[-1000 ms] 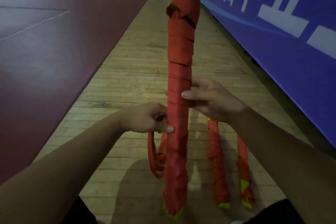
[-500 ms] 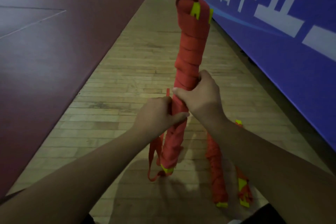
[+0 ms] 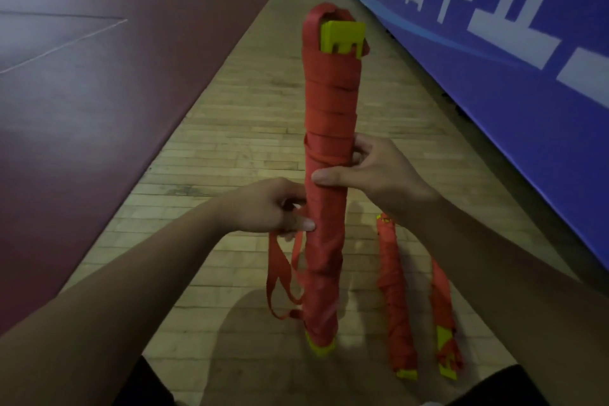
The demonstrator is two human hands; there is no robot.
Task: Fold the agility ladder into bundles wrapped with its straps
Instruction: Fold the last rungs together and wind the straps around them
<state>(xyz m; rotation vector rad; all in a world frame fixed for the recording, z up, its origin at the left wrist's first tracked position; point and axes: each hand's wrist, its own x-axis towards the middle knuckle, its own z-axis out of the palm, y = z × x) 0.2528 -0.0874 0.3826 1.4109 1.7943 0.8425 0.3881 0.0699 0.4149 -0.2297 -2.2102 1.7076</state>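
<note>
Bundle (image 3: 326,208): upright, red-wrapped, yellow rungs (image 3: 342,38) at top.
Loose strap (image 3: 280,277): looped, hanging alongside.
Other bundles (image 3: 395,300): two, lying flat.

Light is dim and flat, and colours look muddy and slightly grainy. A broad, soft shadow lies on the wooden floor (image 3: 230,128) around the lower end of the upright red bundle (image 3: 329,109). Right of the bundle, the blue banner (image 3: 494,109) bows with wide-angle distortion, and its white lettering is smeared.

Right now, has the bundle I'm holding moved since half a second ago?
Yes. Against the two floor bundles, the held bundle has come down, its lower end nearer their yellow tips.
</note>
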